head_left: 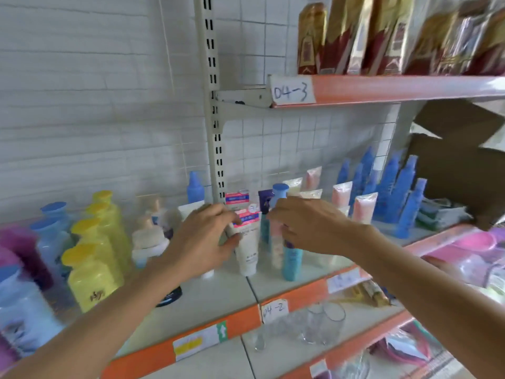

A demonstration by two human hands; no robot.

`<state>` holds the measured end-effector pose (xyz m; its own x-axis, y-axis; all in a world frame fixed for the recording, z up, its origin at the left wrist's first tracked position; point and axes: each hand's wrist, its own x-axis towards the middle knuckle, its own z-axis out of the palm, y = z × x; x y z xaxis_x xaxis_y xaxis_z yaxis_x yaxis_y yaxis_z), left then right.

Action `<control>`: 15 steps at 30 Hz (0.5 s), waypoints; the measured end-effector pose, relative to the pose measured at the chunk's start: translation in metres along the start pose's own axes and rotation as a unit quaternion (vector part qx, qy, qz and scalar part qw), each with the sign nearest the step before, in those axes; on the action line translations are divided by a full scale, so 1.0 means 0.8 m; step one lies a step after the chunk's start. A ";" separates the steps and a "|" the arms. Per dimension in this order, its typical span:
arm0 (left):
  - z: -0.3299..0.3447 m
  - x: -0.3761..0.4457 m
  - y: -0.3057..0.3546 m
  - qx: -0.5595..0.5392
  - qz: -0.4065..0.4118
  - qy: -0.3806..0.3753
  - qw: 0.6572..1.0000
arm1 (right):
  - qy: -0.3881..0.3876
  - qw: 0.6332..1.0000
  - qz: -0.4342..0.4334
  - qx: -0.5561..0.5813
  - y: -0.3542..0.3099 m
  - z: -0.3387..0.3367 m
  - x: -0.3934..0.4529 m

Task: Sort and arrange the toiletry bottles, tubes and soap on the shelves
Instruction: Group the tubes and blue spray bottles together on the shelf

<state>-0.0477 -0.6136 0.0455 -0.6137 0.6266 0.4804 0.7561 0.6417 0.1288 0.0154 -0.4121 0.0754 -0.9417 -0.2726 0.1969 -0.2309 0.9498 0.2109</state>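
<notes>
On the middle shelf [218,299] my left hand [203,242] grips a white tube with a pink top label [247,250], standing cap-down. My right hand [308,228] hovers over a cluster of upright tubes, its fingers on a pale pink tube [277,250] next to a teal tube [291,262]. A blue-capped bottle [280,194] rises behind that hand. Yellow bottles [93,258] stand in a row at the left, with blue-capped clear bottles [50,236] beside them. Pink tubes [363,207] and blue spray bottles [396,187] stand at the right.
A slotted upright post [214,110] splits the shelf bays. The shelf above [382,88] carries red and gold packets. A brown cardboard box [459,165] sits at the far right. Glass cups [325,326] stand on the shelf below. White pump bottles [149,236] stand left of my left hand.
</notes>
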 end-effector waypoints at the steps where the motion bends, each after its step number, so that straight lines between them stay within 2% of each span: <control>1: 0.012 0.013 0.022 -0.013 0.005 -0.005 1.000 | -0.006 1.000 0.010 0.007 0.021 0.005 -0.019; 5: 0.060 0.058 0.099 -0.058 0.019 -0.014 0.998 | -0.027 0.998 0.051 0.036 0.102 0.025 -0.092; 8: 0.093 0.083 0.130 -0.030 0.016 0.004 0.999 | -0.036 0.994 0.073 0.067 0.156 0.038 -0.134; 12: 0.114 0.106 0.141 0.033 -0.024 0.037 0.999 | -0.039 0.989 0.090 0.109 0.200 0.057 -0.160; 15: 0.118 0.113 0.139 0.041 -0.090 -0.002 0.995 | -0.020 0.982 0.086 0.169 0.208 0.072 -0.152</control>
<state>-0.0407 -0.4441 0.0210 -0.7382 0.5007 0.4520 0.6136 0.7768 0.1416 0.0775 -0.2121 0.0312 -0.9812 -0.1048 0.1623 -0.1299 0.9797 -0.1525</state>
